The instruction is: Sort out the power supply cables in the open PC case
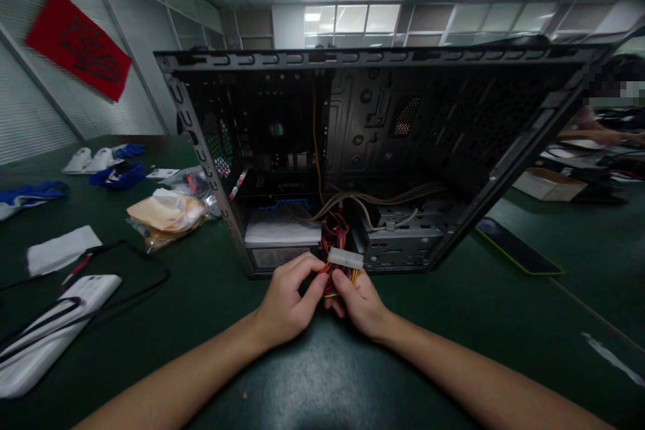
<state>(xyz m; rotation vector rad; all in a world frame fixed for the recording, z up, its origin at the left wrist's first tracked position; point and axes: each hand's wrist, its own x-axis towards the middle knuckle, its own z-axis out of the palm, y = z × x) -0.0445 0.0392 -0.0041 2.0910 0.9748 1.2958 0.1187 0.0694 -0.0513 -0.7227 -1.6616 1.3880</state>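
Observation:
An open computer case (pixel 363 59) stands on the green table in front of me, its inside facing my hands. At its lower front edge my right hand (pixel 360 299) is closed around a bundle of coloured power cables (pixel 330 292) that ends in a wide white connector (pixel 345 257). My left hand (pixel 295 292) pinches wires of the same bundle just left of the connector. Behind the hands the cables run up into the case, between the power supply (pixel 285 256) and the metal drive cage (pixel 398 248). A CPU cooler (pixel 275 129) sits deeper inside.
On the left lie a white power strip (pixel 60 336) with black cords, a plastic bag (pixel 164 211), a white paper (pixel 63 248) and blue gloves (pixel 30 195). To the right are a dark phone-like slab (pixel 514 245) and an open box (pixel 549 183). A person's arm (pixel 589 138) shows beyond.

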